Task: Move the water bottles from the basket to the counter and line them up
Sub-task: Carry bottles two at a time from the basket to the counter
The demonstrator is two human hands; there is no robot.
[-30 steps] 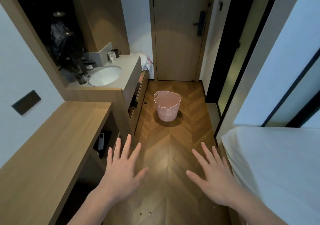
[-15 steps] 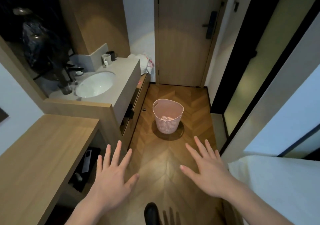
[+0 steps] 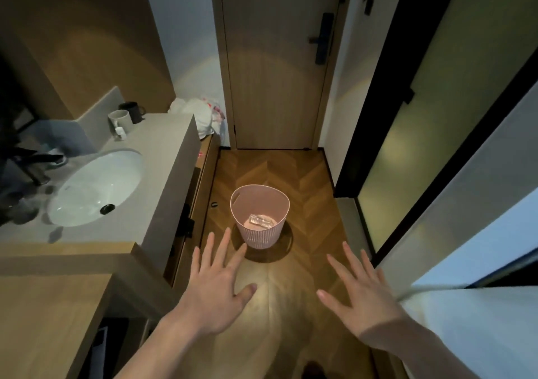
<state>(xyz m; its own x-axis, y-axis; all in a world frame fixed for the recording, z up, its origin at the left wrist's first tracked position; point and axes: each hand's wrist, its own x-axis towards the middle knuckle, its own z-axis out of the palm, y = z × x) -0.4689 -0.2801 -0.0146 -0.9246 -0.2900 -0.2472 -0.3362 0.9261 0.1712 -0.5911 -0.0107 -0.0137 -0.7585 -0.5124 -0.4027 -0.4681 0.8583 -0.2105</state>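
A pink ribbed basket (image 3: 256, 237) stands on the wooden floor in front of the door. Clear plastic water bottles (image 3: 261, 221) lie at its bottom; how many I cannot tell. My left hand (image 3: 217, 287) hovers with fingers spread, palm down, just left of and nearer than the basket, fingertips close to its side. My right hand (image 3: 359, 297) is spread the same way to the basket's right, holding nothing. The grey sink counter (image 3: 163, 157) runs along the left wall.
A white basin (image 3: 96, 188) with a dark faucet (image 3: 35, 160) sits in the counter. Two mugs (image 3: 123, 118) stand at its far end, a plastic bag (image 3: 203, 113) beyond. A lower wooden desk (image 3: 43, 314) lies near left. A white bed (image 3: 480, 335) is on the right, a glass partition (image 3: 422, 145) behind it.
I have moved forward along the hallway, so the basket is closer and the bottles inside show. Both hands stay spread and empty, now nearer the basket.
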